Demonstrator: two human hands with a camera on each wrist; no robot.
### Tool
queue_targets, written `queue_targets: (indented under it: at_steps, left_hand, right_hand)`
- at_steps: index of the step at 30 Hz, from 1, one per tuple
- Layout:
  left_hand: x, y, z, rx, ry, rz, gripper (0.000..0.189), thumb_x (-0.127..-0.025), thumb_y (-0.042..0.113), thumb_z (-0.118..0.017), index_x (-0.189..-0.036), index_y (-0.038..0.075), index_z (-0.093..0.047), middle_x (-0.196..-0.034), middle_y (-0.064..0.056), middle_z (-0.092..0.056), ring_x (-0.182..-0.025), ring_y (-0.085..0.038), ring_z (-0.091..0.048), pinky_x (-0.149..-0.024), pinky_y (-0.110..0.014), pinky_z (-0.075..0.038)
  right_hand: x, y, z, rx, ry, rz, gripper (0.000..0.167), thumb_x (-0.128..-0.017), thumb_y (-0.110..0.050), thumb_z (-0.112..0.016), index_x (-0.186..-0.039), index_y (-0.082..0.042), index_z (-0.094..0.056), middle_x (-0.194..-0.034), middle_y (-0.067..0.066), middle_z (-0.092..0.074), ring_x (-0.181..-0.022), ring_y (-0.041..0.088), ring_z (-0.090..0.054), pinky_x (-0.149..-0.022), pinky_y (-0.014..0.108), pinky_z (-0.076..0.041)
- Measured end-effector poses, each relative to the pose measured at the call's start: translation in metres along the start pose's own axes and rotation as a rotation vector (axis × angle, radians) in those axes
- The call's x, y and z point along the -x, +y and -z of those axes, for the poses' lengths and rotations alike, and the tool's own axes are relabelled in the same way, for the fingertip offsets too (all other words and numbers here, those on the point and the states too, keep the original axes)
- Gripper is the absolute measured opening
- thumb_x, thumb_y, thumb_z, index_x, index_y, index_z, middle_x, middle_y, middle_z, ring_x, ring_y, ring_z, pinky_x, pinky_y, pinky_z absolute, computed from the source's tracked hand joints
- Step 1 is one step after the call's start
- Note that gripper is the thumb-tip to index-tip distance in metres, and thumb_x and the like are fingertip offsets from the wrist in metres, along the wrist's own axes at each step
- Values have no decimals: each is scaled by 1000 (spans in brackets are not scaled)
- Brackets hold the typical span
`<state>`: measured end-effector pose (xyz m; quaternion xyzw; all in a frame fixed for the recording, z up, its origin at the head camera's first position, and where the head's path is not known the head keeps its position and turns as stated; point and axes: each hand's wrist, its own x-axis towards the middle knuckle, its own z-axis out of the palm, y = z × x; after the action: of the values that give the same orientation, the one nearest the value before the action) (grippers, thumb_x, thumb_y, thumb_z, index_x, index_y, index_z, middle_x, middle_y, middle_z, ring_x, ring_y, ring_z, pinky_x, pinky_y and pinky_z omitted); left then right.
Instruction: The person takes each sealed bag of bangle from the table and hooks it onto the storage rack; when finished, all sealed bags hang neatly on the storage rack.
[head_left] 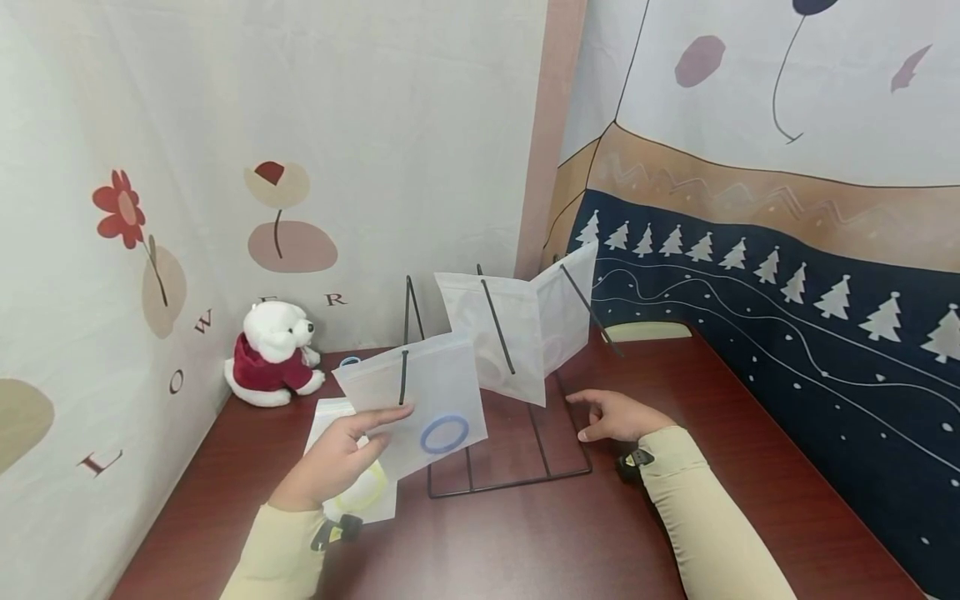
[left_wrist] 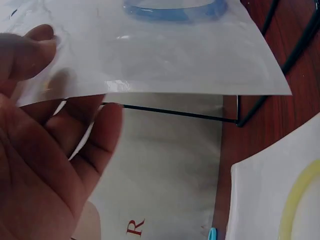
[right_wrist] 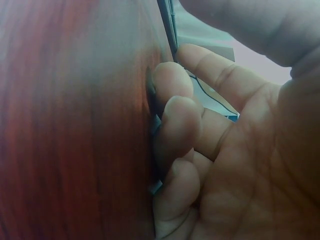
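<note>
My left hand (head_left: 337, 454) is at the left edge of a translucent zip bag (head_left: 442, 379) with a blue ring (head_left: 444, 434) in it. In the left wrist view, the thumb (left_wrist: 30, 55) lies before this bag and other fingers pass behind its edge. The bag hangs at a black prong (head_left: 403, 379) of a wire rack (head_left: 510, 482). On the table beside the rack, my right hand (head_left: 617, 415) has its index fingertip and thumb at the rack's right base bar. Its other fingers (right_wrist: 180, 122) are bent loosely in the right wrist view.
Two more white bags (head_left: 491, 325) hang on the rack's back prongs. Beneath my left hand lies a bag with a yellow ring (head_left: 362, 490). A white plush bear (head_left: 272, 354) in a red coat sits at the back left. A pale green object (head_left: 645, 332) lies behind.
</note>
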<state>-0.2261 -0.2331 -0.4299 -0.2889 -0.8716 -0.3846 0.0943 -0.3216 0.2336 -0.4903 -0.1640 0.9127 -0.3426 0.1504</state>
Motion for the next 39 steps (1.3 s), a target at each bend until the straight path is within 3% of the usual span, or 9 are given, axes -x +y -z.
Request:
queue_targets:
  at_steps: [5, 9, 11, 13, 18, 22, 27, 29, 39]
  left_hand:
    - [1, -4, 1, -17, -90, 15, 44, -99, 1, -62, -139, 18, -71, -143, -1, -69, -132, -9, -62, -101, -31, -57]
    - [1, -7, 0, 18, -159, 44, 46, -99, 2, -62, -141, 18, -70, -145, -5, -67, -125, -8, -62, -90, -28, -57]
    - [1, -8, 0, 41, -171, 46, 47, -98, 1, -62, -142, 16, -68, -146, -7, -65, -118, -6, -60, -84, -25, -54]
    - [1, -8, -1, 84, -175, 51, 48, -98, -1, -61, -144, 14, -65, -147, -11, -63, -93, -4, -63, -72, -22, -52]
    - [0, -8, -2, 125, -139, 64, 55, -97, -4, -62, -149, 13, -56, -150, -15, -57, -51, 2, -36, -54, -23, -45]
    - [0, -9, -3, 70, -83, 37, 57, -95, -6, -63, -149, 13, -54, -151, -13, -57, -63, 0, -45, -64, -23, -48]
    - [-1, -9, -4, 56, -37, 46, 58, -93, -9, -60, -148, 13, -55, -150, -14, -58, -70, -1, -46, -62, -23, -48]
    - [-1, -8, -3, 62, -27, 63, 58, -93, -9, -59, -147, 13, -55, -149, -16, -58, -58, 0, -38, -54, -23, -46]
    - [1, -6, -2, 63, 55, 134, 64, -93, -9, -58, -151, 19, -55, -144, -15, -58, -46, -1, -35, -45, -25, -41]
  right_hand:
    - [0, 2, 0, 2, -2, 8, 67, -86, -13, -86, -148, -15, -60, -76, 3, -59, -70, 19, -55, -59, 34, -47]
    - [0, 3, 0, -2, -3, 7, 67, -86, -14, -86, -148, -16, -60, -76, 3, -59, -69, 19, -55, -59, 34, -47]
    - [0, 2, 0, -6, -4, 6, 67, -86, -14, -86, -148, -16, -60, -76, 3, -59, -69, 19, -55, -58, 34, -47]
    - [0, 2, 0, -10, -4, 6, 67, -86, -14, -86, -148, -15, -60, -76, 3, -59, -69, 19, -55, -58, 34, -47]
    - [1, 0, 0, -10, -5, 6, 67, -86, -14, -86, -147, -15, -60, -76, 3, -59, -69, 19, -55, -58, 34, -47]
    - [2, -1, 1, -8, -2, 2, 66, -86, -14, -86, -147, -15, -60, -75, 3, -59, -69, 19, -55, -58, 34, -47]
    - [2, -1, 1, -6, -4, 1, 66, -86, -14, -85, -148, -15, -60, -75, 3, -59, -69, 19, -55, -58, 34, -47]
    - [1, -1, 1, -4, -5, 4, 66, -86, -14, -85, -148, -15, -60, -75, 3, -59, -69, 19, -54, -58, 34, -46]
    - [2, -2, 1, 0, -3, 3, 66, -87, -13, -85, -148, -14, -60, -76, 3, -59, -70, 19, -55, -59, 34, -47]
